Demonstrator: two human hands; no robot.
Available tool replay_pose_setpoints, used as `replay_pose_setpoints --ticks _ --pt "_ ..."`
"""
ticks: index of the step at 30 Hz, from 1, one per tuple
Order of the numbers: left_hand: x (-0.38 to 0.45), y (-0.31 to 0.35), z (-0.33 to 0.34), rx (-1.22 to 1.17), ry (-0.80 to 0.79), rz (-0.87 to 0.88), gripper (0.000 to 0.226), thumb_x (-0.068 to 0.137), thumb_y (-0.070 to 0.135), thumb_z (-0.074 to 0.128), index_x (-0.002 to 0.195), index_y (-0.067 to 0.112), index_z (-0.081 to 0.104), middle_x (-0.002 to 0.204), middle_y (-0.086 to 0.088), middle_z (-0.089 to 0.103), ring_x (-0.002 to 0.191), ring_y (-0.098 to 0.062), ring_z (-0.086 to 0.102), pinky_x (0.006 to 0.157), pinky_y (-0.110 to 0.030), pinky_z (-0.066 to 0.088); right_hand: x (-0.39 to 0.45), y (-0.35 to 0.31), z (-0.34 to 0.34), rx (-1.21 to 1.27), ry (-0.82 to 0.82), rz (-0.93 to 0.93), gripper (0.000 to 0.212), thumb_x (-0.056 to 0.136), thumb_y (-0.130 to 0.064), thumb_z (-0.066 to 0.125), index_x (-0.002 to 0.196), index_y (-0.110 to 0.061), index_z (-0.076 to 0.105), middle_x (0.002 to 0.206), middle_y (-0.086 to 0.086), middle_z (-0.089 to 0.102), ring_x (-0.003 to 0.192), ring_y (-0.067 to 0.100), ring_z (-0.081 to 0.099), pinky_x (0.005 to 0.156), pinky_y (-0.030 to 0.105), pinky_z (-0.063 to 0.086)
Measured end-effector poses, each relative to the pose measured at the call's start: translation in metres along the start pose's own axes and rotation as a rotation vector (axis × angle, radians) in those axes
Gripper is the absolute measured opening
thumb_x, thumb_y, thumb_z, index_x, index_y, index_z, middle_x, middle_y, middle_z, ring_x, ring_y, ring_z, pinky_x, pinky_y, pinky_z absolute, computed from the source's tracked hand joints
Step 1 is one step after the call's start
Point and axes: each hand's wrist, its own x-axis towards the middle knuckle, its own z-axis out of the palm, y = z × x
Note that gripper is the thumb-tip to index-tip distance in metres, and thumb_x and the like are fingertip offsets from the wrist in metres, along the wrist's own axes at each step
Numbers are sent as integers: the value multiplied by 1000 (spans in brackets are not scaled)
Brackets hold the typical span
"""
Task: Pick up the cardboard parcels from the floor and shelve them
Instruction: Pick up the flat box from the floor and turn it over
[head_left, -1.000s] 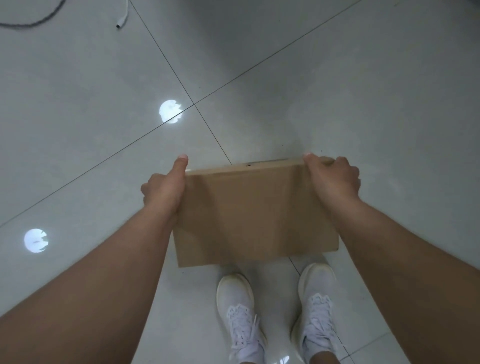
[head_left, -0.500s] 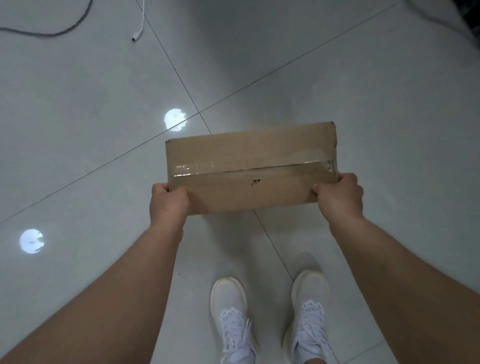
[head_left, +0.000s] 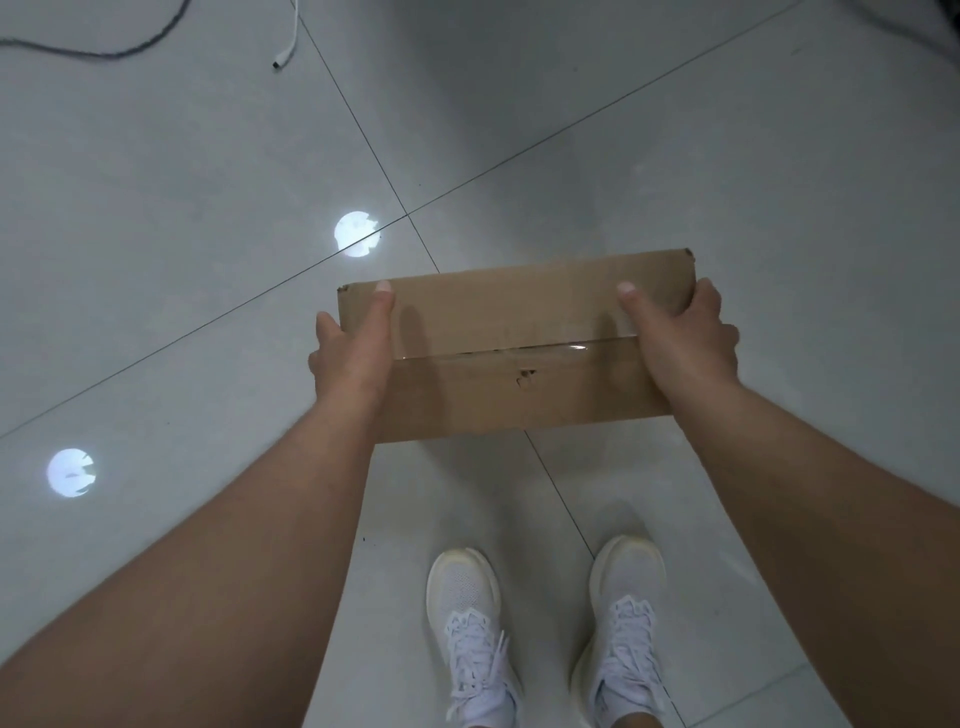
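Aloft above the tiled floor (head_left: 727, 171), long axis left to right and taped seam up, cardboard parcel (head_left: 514, 343) clamped at its ends by left hand (head_left: 353, 353) and right hand (head_left: 680, 338), thumbs now spread farther across the top than half a second ago.

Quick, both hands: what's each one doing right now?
Left hand: closed on the flat brown cardboard parcel, at its left end.
Right hand: closed on its right end.
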Motion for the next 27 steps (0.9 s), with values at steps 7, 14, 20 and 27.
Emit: replay_pose_setpoints --ticks 7,14,20,27 --pt "-4 11 -8 -150 172 70 47 80 57 56 108 20 46 101 4 53 84 -18 53 71 -29 41 -3 -20 -12 128 114 102 87 78 -67 47 137 -5 30 141 16 43 125 37 46 90 40 38" --pt "-8 -7 -5 -244 132 90 43 83 9 50 123 24 52 91 10 53 79 -11 50 58 -17 36 -8 2 -2 237 108 64 38 88 -14 34 124 -7 42 124 17 55 95 31 50 81 36 40" --pt "-2 -37 -2 -204 51 21 54 82 -1 47 131 21 52 108 4 58 90 -16 53 59 -16 37 -3 27 10 230 71 107 42 86 -5 34 127 -7 45 124 15 55 91 26 44 77 31 36" --pt "2 -58 3 -163 49 32 54 86 3 46 135 23 47 110 5 55 95 -17 49 59 -15 35 -1 46 20 266 16 100 46 84 -7 43 130 -10 41 126 12 54 91 24 45 75 29 33"
